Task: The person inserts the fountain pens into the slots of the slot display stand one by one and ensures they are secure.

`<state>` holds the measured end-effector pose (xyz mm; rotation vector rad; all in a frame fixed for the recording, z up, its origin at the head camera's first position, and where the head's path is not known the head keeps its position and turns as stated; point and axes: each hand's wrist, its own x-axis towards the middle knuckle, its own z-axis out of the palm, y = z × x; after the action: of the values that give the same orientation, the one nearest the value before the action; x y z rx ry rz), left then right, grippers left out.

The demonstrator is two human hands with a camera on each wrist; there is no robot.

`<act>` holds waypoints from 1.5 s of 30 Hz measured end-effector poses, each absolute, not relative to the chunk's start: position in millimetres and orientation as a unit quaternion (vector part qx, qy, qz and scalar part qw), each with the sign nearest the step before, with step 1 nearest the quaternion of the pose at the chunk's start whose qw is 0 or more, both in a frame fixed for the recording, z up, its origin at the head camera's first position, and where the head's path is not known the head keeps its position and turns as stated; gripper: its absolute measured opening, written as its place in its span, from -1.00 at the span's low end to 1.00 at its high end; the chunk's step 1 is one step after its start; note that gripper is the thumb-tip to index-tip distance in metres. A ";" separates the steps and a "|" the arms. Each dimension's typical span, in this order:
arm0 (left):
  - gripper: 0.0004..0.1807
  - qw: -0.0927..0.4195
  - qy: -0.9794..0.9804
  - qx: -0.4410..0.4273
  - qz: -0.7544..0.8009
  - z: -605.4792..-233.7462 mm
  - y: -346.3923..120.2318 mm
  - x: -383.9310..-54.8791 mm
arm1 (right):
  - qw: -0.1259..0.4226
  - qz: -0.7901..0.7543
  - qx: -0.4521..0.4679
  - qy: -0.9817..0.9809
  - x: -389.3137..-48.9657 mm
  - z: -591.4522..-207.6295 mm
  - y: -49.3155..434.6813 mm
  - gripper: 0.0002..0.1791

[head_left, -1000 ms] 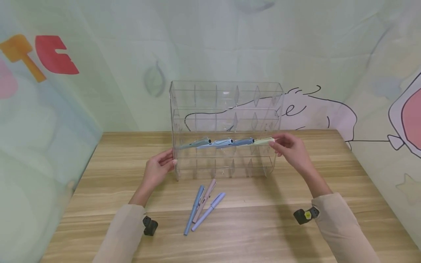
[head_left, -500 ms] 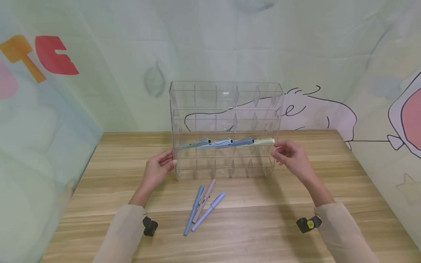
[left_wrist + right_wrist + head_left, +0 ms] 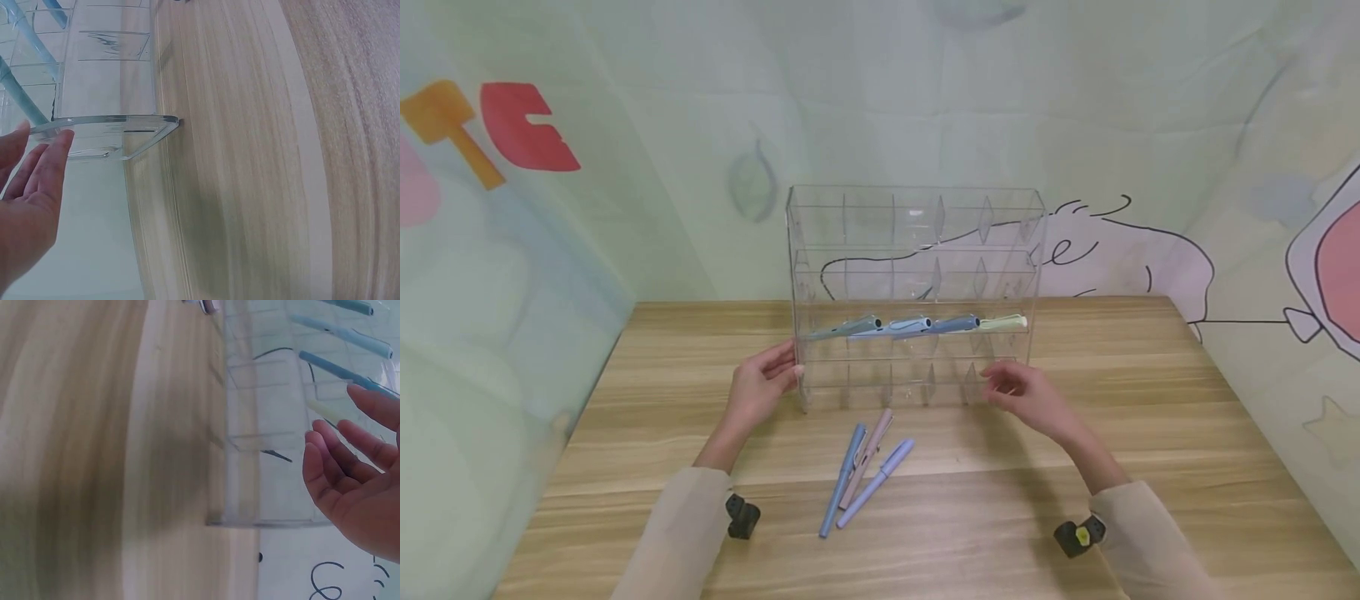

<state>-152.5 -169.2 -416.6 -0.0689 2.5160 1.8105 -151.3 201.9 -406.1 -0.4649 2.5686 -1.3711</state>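
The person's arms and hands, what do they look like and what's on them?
The left hand and right hand are bare, with no gloves. The left sleeve and right sleeve are plain beige and end before the hands. By each cuff is a small, chunky black gadget: the left gadget and the right gadget, which has a yellow patch.

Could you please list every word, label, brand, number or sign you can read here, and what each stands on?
"T": orange letter, on the backdrop.
"C" or "E", cannot tell which: red shape beside it, same backdrop.
Pens and acrylic rack: no readable marks.
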 end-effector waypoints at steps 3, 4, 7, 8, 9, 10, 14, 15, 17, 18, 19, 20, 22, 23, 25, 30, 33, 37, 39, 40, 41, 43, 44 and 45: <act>-0.51 0.021 0.810 -0.024 0.585 -416.3 -168.8 -152.4 | 0.112 -0.459 -0.187 0.862 -149.2 -413.6 194.1 -0.66; -0.51 0.021 0.811 -0.024 0.585 -416.1 -168.7 -152.4 | 0.118 -0.458 -0.194 0.860 -148.3 -416.4 191.7 -0.66; -0.52 0.020 0.812 -0.025 0.583 -415.8 -168.7 -152.4 | 0.126 -0.453 -0.218 0.855 -145.8 -425.2 184.4 -0.67; -0.52 0.020 0.812 -0.026 0.583 -415.8 -168.8 -152.4 | 0.128 -0.451 -0.224 0.854 -144.9 -428.3 181.9 -0.68; -0.52 0.020 0.812 -0.026 0.582 -415.8 -168.8 -152.4 | 0.131 -0.451 -0.230 0.852 -144.0 -431.7 179.4 -0.68; -0.52 0.019 0.812 -0.027 0.583 -415.8 -168.8 -152.4 | 0.135 -0.452 -0.235 0.850 -143.3 -435.1 176.8 -0.67; -0.52 0.020 0.811 -0.027 0.584 -415.1 -168.9 -151.9 | 0.154 -0.448 -0.247 0.845 -139.8 -444.7 164.7 -0.64; -0.52 0.020 0.811 -0.027 0.584 -414.7 -168.9 -151.7 | 0.158 -0.447 -0.252 0.844 -139.0 -446.8 161.5 -0.63; -0.52 0.021 0.812 -0.027 0.583 -413.8 -169.0 -151.1 | 0.164 -0.443 -0.257 0.843 -137.2 -449.6 155.0 -0.63; -0.51 0.021 0.812 -0.026 0.582 -413.0 -168.9 -150.7 | 0.166 -0.443 -0.261 0.842 -136.6 -451.0 151.8 -0.64; -0.51 0.022 0.813 -0.026 0.582 -412.6 -168.9 -150.5 | 0.169 -0.444 -0.262 0.840 -135.9 -452.1 148.5 -0.65; -0.51 0.022 0.813 -0.025 0.581 -412.5 -169.0 -150.3 | 0.171 -0.446 -0.265 0.838 -135.3 -453.3 145.5 -0.66; -0.51 0.021 0.814 -0.024 0.581 -412.7 -169.1 -150.2 | 0.173 -0.446 -0.265 0.837 -134.5 -455.2 140.1 -0.67; -0.51 0.022 0.814 -0.024 0.580 -413.0 -169.2 -150.4 | 0.173 -0.448 -0.265 0.836 -134.2 -455.9 137.4 -0.68; -0.51 0.021 0.814 -0.024 0.580 -414.1 -169.4 -151.0 | 0.171 -0.447 -0.266 0.836 -134.0 -458.3 132.9 -0.69; -0.51 0.021 0.813 -0.023 0.581 -415.2 -169.2 -151.6 | 0.168 -0.451 -0.257 0.838 -133.0 -463.2 122.6 -0.71; -0.51 0.020 0.814 -0.022 0.581 -415.4 -169.1 -151.9 | 0.161 -0.446 -0.251 0.844 -132.2 -465.3 117.6 -0.73; -0.51 0.018 0.815 -0.020 0.579 -414.8 -169.3 -152.0 | 0.152 -0.432 -0.251 0.853 -131.0 -466.6 113.4 -0.75; -0.51 0.018 0.815 -0.020 0.578 -414.5 -169.4 -151.8 | 0.153 -0.427 -0.248 0.856 -130.5 -467.2 112.3 -0.76; -0.51 0.017 0.816 -0.019 0.578 -414.6 -169.6 -151.7 | 0.155 -0.426 -0.247 0.856 -130.4 -467.6 112.0 -0.77; -0.51 0.017 0.816 -0.019 0.578 -414.8 -169.7 -151.7 | 0.157 -0.426 -0.244 0.857 -130.2 -468.0 111.8 -0.77; -0.52 0.017 0.815 -0.021 0.579 -415.2 -169.6 -151.7 | 0.158 -0.426 -0.240 0.858 -130.0 -469.1 111.4 -0.77; -0.52 0.017 0.815 -0.020 0.578 -415.3 -169.6 -151.7 | 0.157 -0.425 -0.238 0.859 -130.0 -469.9 111.3 -0.76; -0.52 0.016 0.815 -0.020 0.579 -415.5 -169.5 -151.7 | 0.155 -0.425 -0.238 0.860 -129.9 -470.6 111.0 -0.75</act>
<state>-151.7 -169.5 -415.5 -0.0615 2.5345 1.8003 -129.9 111.0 -470.6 -0.6807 2.4637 -1.2170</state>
